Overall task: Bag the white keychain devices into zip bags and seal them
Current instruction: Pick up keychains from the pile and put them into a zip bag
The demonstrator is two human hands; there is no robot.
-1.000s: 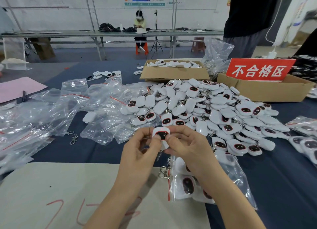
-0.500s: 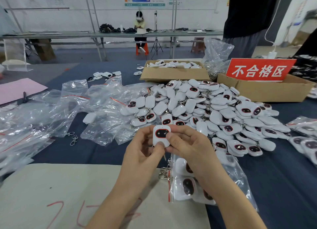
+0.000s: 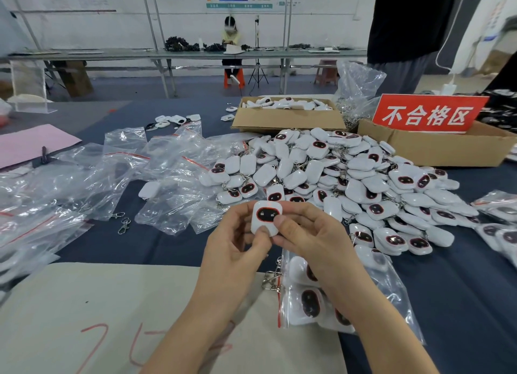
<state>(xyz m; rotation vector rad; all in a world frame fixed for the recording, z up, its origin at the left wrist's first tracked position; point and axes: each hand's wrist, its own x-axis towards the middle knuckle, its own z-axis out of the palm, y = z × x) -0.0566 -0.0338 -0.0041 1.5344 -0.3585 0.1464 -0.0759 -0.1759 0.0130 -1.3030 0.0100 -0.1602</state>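
Note:
Both hands hold one white keychain device (image 3: 266,215) upright above the table, its black face with a red rim turned toward me. My left hand (image 3: 237,250) pinches its lower left edge and my right hand (image 3: 310,239) pinches its right side. Under my right wrist lies a zip bag (image 3: 310,298) with several devices inside and metal clasps at its mouth. A big pile of loose devices (image 3: 349,177) spreads behind my hands. Empty zip bags (image 3: 117,175) lie scattered to the left.
A cardboard box of devices (image 3: 288,119) and a second box with a red sign (image 3: 428,115) stand at the back. A beige sheet (image 3: 84,317) covers the near table. Loose clasps (image 3: 123,222) lie left. A person (image 3: 405,24) stands at the far right.
The device has been turned upright between my fingers, so its face now shows fully. My hands stayed in the same place.

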